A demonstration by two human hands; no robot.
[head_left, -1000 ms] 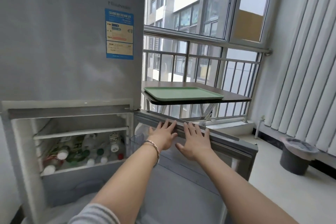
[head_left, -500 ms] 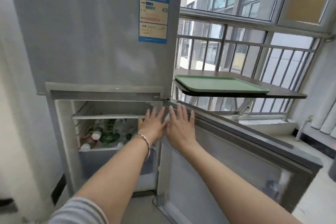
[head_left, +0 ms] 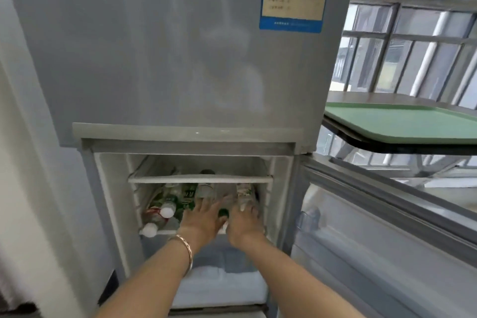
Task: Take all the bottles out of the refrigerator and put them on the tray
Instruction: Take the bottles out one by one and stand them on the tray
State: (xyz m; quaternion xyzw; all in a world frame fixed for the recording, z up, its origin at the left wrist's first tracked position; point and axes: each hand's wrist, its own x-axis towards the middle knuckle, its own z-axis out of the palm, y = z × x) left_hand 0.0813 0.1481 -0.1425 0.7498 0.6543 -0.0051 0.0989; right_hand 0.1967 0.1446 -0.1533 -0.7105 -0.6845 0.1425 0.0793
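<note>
The grey refrigerator (head_left: 165, 59) has its lower compartment open. Several plastic bottles (head_left: 165, 208) with white caps and green labels lie on the middle shelf, under a white upper shelf (head_left: 198, 178). My left hand (head_left: 202, 219), with a bracelet on the wrist, reaches flat into the shelf over the bottles, fingers spread. My right hand (head_left: 244, 224) sits beside it on the right, its fingers at a clear bottle (head_left: 244, 192); whether it grips the bottle I cannot tell. The green tray (head_left: 402, 121) lies empty on a brown table at the right.
The open lower door (head_left: 387, 235) swings out to the right, below the table (head_left: 387, 148). A lower drawer (head_left: 219, 258) sits beneath my hands. A railed window is behind the table. A white wall stands to the left of the refrigerator.
Both hands left the top edge of the open door and moved left and down into the lower compartment, onto the bottles. The view swung left and closer to the refrigerator.
</note>
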